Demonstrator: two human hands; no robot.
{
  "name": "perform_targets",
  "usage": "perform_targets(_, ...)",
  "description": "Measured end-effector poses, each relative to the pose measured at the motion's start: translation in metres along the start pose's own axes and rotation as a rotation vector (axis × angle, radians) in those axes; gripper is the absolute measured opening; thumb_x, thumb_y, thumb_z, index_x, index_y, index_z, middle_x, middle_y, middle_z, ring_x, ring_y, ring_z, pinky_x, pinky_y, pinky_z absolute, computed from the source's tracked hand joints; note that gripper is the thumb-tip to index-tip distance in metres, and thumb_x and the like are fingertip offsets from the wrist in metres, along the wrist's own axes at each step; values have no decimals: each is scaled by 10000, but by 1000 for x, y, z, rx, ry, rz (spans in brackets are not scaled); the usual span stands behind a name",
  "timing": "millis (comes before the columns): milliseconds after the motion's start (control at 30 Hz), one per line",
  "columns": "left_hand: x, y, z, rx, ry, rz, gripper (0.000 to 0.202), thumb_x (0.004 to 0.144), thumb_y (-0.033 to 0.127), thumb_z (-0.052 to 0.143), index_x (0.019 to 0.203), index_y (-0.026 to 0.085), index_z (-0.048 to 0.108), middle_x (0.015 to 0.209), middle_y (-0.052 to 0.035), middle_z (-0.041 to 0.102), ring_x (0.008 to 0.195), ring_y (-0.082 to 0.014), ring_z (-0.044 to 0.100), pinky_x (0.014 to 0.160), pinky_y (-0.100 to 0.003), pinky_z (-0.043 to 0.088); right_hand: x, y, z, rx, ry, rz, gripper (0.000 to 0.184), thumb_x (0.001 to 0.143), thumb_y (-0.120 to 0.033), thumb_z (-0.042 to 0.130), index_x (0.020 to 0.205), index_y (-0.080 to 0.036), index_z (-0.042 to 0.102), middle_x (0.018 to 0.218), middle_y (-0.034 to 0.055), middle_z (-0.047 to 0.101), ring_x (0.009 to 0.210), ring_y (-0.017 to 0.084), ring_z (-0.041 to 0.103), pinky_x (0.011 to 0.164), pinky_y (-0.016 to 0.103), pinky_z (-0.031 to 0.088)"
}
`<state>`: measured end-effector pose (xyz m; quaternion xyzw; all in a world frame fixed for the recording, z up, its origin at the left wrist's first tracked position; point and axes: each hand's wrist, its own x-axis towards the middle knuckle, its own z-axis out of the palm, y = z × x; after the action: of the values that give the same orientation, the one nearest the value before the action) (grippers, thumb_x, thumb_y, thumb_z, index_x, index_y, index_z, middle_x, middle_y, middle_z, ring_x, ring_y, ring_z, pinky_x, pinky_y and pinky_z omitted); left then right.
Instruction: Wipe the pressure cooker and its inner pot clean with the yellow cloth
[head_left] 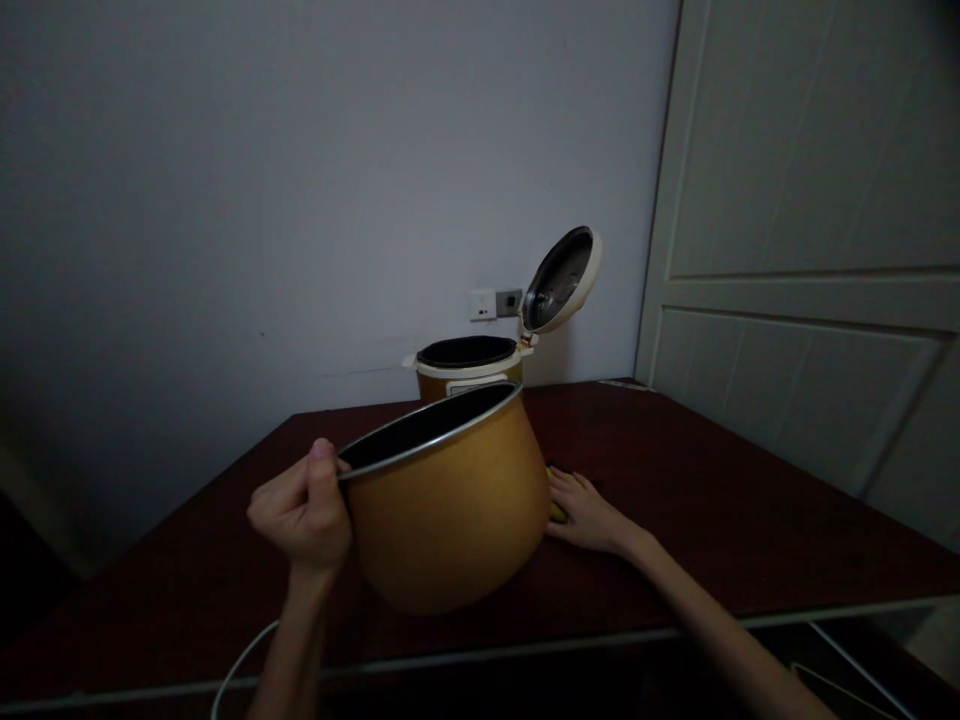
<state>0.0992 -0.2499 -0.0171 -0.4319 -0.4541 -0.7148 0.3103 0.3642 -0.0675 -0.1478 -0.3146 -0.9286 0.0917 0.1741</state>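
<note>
My left hand is closed on the rim of a gold-coloured rice cooker inner pot, thumb on top. The pot has a dark inside and a silvery rim, and tilts above the table with its left side lower. My right hand is beside the pot's right side, fingers over a small yellow sponge, mostly hidden by the hand and the pot. Whether the sponge touches the pot or only the table, I cannot tell. Behind the pot stands the rice cooker, its round lid raised.
The dark red tabletop has a pale front edge. A white cable hangs over that edge near my left forearm. Wall sockets are behind the cooker. A white panelled door stands to the right, and a thin flat item lies at the back.
</note>
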Motion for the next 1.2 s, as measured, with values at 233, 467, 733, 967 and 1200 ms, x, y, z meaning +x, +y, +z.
perform_targets(233,-5,-10,2,-40,16,-32,414,816,289,575,423,162,542,399,44,492,380,-81,461,447,-229,370,4,15,-7,-55,-30,40,378,920,-347,393,1237,-260,579,1214,103,624,1106,259,561,903,420,411)
perform_targets(467,-6,-6,3,-61,27,-70,385,807,270,587,440,160,554,422,46,509,386,-77,465,459,-220,373,25,22,-37,838,437,317,419,778,-522,577,939,-155,700,898,96,726,793,268,658,713,376,501)
perform_targets(733,-14,0,17,1,-41,-51,469,824,324,547,389,171,458,364,51,396,345,-70,378,428,-224,327,46,-69,-55,1470,557,243,424,767,-507,620,1101,-248,643,1143,49,678,994,234,653,845,369,529)
perform_targets(967,-15,5,16,8,49,-54,443,836,330,526,424,168,505,395,32,482,362,-85,445,436,-227,360,13,-106,-69,940,927,-20,343,885,-364,516,1197,-257,612,1287,48,589,1217,224,512,1069,452,352)
perform_targets(1200,-18,12,17,73,-10,73,462,851,259,511,400,164,470,361,47,425,327,-61,382,407,-211,299,-25,-170,-53,-26,943,-391,377,845,-228,545,1210,-306,600,1502,61,319,1375,361,244,1048,598,250)
